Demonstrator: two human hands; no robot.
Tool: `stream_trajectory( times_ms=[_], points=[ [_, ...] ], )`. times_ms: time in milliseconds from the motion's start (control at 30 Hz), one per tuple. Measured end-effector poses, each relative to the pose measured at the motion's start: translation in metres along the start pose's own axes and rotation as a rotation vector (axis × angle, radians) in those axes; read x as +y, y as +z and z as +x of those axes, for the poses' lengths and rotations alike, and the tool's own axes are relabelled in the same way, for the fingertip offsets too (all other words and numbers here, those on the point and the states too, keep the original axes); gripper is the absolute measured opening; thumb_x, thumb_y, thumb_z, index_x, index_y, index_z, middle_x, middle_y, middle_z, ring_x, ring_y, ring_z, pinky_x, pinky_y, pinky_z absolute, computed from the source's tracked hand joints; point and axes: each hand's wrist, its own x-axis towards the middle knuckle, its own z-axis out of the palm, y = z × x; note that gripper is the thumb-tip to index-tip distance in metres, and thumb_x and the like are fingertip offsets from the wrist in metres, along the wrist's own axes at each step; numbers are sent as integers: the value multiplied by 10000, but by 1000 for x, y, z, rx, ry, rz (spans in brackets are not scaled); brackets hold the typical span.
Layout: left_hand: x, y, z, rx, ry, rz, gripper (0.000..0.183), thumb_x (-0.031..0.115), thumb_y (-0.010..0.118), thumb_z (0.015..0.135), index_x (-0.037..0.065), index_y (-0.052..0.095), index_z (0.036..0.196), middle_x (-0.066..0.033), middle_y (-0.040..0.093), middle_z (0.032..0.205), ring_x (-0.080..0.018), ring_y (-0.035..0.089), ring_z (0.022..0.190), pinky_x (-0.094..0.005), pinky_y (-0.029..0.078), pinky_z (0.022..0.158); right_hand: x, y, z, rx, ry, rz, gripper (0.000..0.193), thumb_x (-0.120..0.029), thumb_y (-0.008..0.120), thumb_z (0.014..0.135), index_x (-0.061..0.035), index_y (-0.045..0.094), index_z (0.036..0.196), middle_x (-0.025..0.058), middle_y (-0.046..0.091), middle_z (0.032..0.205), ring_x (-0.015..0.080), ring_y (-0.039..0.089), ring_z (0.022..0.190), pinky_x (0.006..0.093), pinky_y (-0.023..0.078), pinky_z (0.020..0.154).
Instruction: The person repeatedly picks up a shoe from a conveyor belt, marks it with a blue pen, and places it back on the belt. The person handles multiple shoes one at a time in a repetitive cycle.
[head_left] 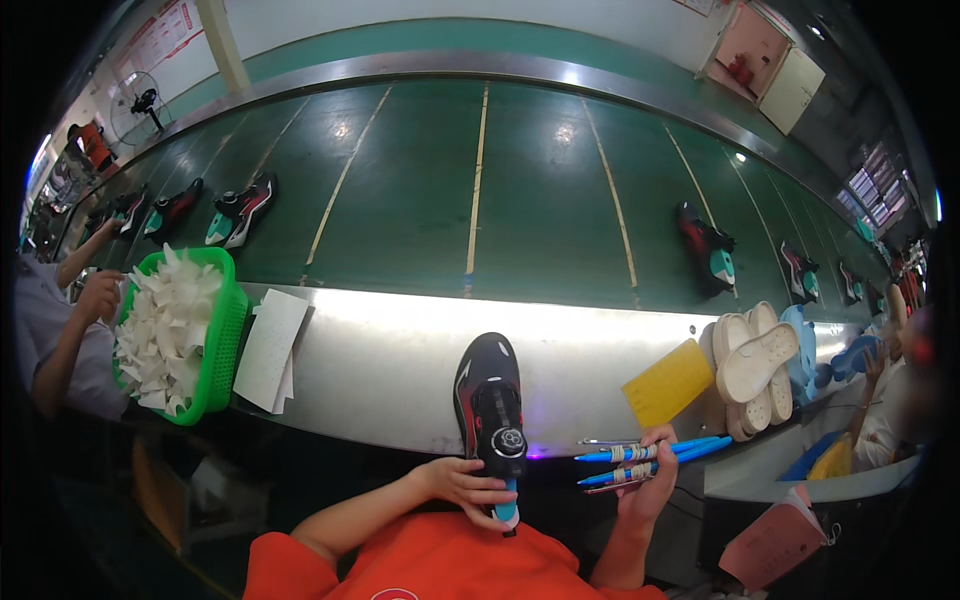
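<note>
Left fingers: your left hand (462,486) curls its fingers around the heel end of the black and red shoe (490,405), thumb side up, holding it.
Right fingers: your right hand (648,478) is closed on a bundle of blue pens (652,452) banded together, their tips pointing to 9 o'clock.
Shoe: it lies toe toward 12 o'clock on the steel ledge (380,365), heel over the near edge, a round dial on its back and a teal tab below that.
At 2 o'clock of the shoe: a yellow card (668,382), then a stack of cream soles (755,365) just beside it.
At 9 o'clock: white paper sheets (270,348) beside a green basket (222,355) full of white pieces.
At 12 o'clock: the green conveyor belt (540,190) carrying more shoes, well apart from yours.
Far left and far right: other people's arms at the ledge.
</note>
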Motion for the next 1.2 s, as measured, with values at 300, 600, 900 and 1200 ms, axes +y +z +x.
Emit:
stream_trajectory(
  times_ms=[300, 600, 900, 1200],
  points=[
    [-31, -79, 124, 69, -768, -844, 567, 73, 763, 636, 165, 493, 1126, -172, 359, 1277, -405, 367, 1219, -536, 316, 993, -28, -2, -17, 3, -126, 3, 221, -276, 433, 846, -78, 378, 767, 18, 376, 679, 70, 377, 460, 193, 337, 382],
    [-35, -98, 166, 82, -966, -831, 690, 7, 767, 614, 140, 456, 1215, -204, 323, 1277, -394, 401, 1188, -399, 477, 858, -52, 32, -46, -122, -531, 22, 340, -321, 563, 822, -51, 399, 696, 17, 361, 571, 67, 317, 417, 199, 263, 385],
    [-33, -90, 169, 98, -931, -843, 695, 29, 777, 597, 147, 473, 1210, -170, 338, 1269, -408, 338, 1232, -432, 418, 937, -63, 49, -40, -353, -528, -3, 322, -278, 574, 818, -39, 422, 664, 13, 351, 538, 60, 277, 400, 214, 213, 383],
    [-33, -90, 168, 96, -923, -823, 700, 24, 774, 590, 145, 474, 1211, -178, 334, 1267, -409, 343, 1225, -435, 427, 932, -61, 53, -38, -347, -551, -75, 320, -289, 573, 815, -34, 453, 664, 29, 387, 524, 69, 326, 363, 202, 239, 356]
  ],
)
